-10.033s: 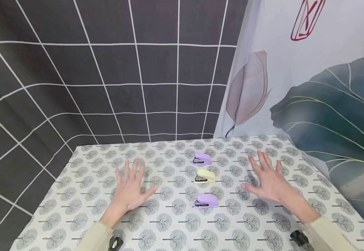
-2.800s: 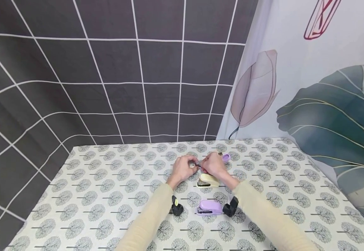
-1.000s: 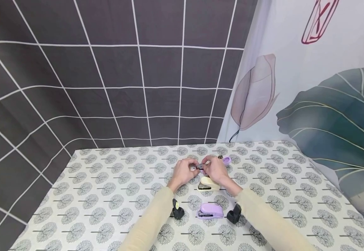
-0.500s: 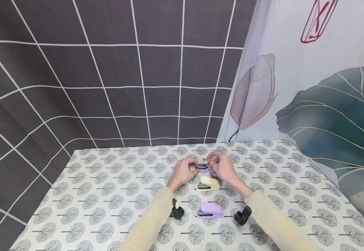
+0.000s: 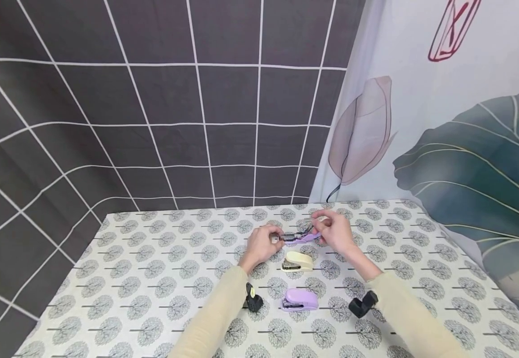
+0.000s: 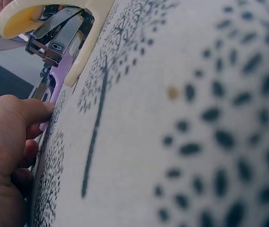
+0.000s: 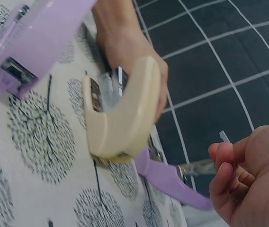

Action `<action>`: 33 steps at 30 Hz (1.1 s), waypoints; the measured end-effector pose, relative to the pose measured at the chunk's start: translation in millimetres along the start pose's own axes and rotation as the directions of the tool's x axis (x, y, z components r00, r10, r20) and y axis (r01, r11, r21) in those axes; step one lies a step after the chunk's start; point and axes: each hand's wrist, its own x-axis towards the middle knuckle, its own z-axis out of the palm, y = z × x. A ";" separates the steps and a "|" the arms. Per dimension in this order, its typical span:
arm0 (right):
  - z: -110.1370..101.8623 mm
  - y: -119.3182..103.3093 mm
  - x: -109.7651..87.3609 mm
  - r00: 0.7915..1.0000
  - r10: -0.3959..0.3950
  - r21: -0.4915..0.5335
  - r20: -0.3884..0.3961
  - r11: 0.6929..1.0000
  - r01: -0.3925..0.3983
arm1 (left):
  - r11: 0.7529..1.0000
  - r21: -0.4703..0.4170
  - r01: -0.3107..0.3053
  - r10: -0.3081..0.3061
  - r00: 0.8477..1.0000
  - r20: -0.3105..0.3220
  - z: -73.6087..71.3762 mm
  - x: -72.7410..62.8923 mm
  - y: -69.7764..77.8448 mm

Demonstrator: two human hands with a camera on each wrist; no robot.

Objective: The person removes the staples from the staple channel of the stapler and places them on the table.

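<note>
The far purple stapler point(image 5: 307, 238) lies opened out, its cover swung back to the right and its metal insides showing. My left hand point(image 5: 260, 244) pinches its front end at the left. To the right, my right hand point(image 5: 336, 231) pinches a small grey metal strip point(image 7: 224, 136) between thumb and fingers, over the cover end. A slim metal part point(image 7: 198, 168) of the stapler rises close to those fingers in the right wrist view. Just in front of the hands stands a cream stapler point(image 5: 297, 261), partly covering the purple one in both wrist views.
A second purple stapler point(image 5: 300, 299) rests nearer the person, in line with the cream one. The tree-print tablecloth point(image 5: 152, 298) reaches back to a dark grid curtain point(image 5: 228, 144), with a leaf-print curtain point(image 5: 461, 149) at the right.
Ten seconds ago both hands lay spread apart and the far stapler was closed. Lately my right hand has drawn away rightward with the strip, while the left has stayed at the stapler's front.
</note>
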 end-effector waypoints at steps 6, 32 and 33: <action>-21.8 7.6 2.3 0.994 0.109 0.083 -0.003 0.991 -0.109 | 1.000 0.005 -0.009 0.009 1.000 -0.010 -1.3 0.2 0.7; -40.8 65.1 -3.3 0.977 0.211 -0.078 0.019 0.975 -0.209 | 1.000 0.004 -0.009 0.009 1.000 -0.016 1.5 -1.1 1.5; -39.8 65.7 -3.3 0.977 0.213 -0.078 0.029 0.974 -0.211 | 1.000 0.004 -0.010 0.010 1.000 -0.016 1.5 -1.1 1.6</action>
